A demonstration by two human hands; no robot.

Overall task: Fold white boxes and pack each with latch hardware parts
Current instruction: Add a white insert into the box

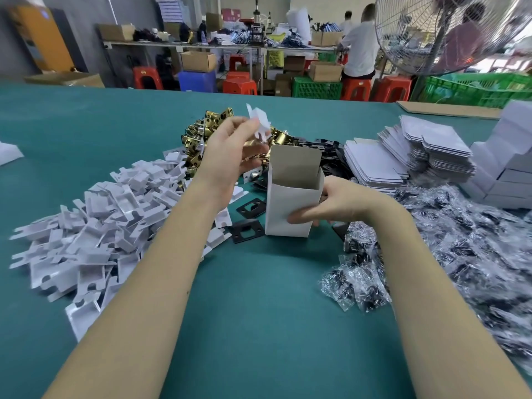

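On the green table (259,298), just in front of the person, a folded white box (290,208) stands upright with its top flaps open and its brown inside showing. The right hand (336,203) grips the box from its right side, thumb across the front face and fingers behind. The left hand (227,156) is raised just left of the box's open top and pinches a small white plastic insert (260,122) between its fingertips. To the left lies a heap of white plastic inserts (95,223). Behind the hands sits a pile of brass latch bodies (201,139), with black strike plates (247,226) scattered by the box's foot. Right of the box lie bagged screw packets (449,249), stacks of flat white box blanks (403,156) and finished white boxes (503,165).
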